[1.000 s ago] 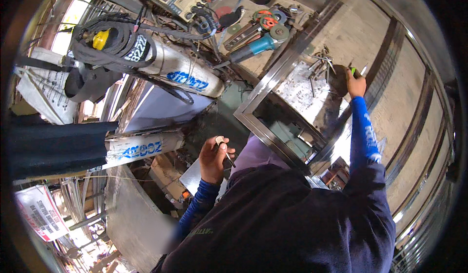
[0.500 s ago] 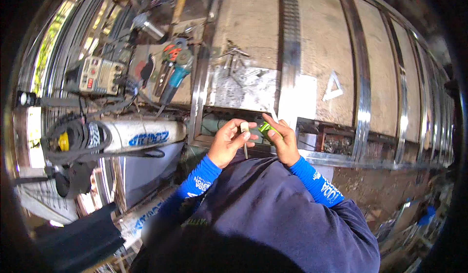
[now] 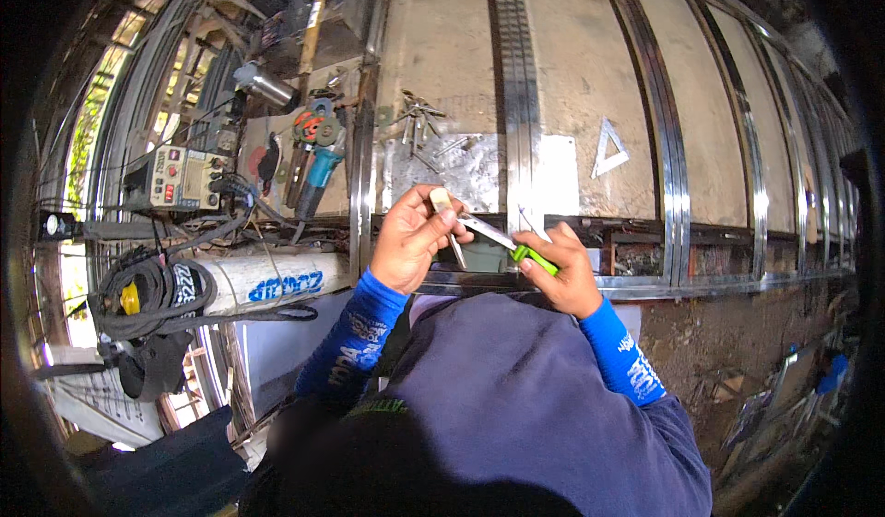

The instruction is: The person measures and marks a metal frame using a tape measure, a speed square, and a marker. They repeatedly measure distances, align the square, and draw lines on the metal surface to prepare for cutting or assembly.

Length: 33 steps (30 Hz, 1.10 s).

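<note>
In front of my torso, my left hand (image 3: pixel 406 240) pinches a small cream-coloured piece (image 3: pixel 442 200) between thumb and fingers. A thin rod (image 3: pixel 458 253) shows below those fingers; whether it is joined to the cream piece I cannot tell. My right hand (image 3: pixel 572 275) is closed around a knife with a bright green handle (image 3: pixel 538 259). Its pale metal blade (image 3: pixel 489 233) points up and left, its tip beside my left fingers. Whether the blade touches the cream piece is unclear.
A metal frame (image 3: pixel 522 148) spans the worktop. On it lie a white triangular square (image 3: pixel 608 151), several loose metal pieces (image 3: pixel 420 122) and a teal angle grinder (image 3: pixel 319 181). To the left stand a control box (image 3: pixel 180 176), a white gas cylinder (image 3: pixel 267 282) and coiled cable (image 3: pixel 152 291).
The knife has turned in my right hand, and its blade now shows, reaching toward my left hand. My right hand sits farther right; the left has risen and shifted left.
</note>
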Available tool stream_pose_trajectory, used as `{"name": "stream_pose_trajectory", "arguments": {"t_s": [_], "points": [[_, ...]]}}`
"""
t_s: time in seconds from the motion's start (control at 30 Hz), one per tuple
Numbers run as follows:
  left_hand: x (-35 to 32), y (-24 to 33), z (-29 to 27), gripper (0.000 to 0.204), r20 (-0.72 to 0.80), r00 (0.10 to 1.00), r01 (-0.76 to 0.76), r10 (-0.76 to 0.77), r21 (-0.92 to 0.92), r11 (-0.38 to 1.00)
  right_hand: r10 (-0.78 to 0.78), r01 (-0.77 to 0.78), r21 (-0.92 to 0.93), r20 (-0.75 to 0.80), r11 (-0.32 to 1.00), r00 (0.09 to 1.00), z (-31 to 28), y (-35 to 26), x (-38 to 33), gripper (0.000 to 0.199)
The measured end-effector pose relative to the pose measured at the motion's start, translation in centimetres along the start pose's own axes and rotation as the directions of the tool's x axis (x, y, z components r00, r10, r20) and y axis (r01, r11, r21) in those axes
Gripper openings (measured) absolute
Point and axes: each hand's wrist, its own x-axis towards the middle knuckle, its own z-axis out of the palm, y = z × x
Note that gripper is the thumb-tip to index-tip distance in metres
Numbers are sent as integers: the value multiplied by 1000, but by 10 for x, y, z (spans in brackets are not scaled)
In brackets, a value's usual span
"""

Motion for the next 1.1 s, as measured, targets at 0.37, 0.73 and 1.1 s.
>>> {"name": "stream_pose_trajectory", "arguments": {"t_s": [0.37, 0.73, 1.1], "points": [[-12, -11, 1, 45, -183, 970, -158, 160, 26, 987, 336, -275, 558, -8, 783, 942, 18, -26, 38, 27], [-7, -7, -14, 58, 34, 998, -51, 58, -194, 980, 261, -252, 345, 21, 904, 965, -5, -40, 50, 26], [-6, -1, -6, 58, 408, 838, 428, -363, -79, 900, -335, 402, -117, 372, 908, 866, -87, -37, 87, 32]]}}
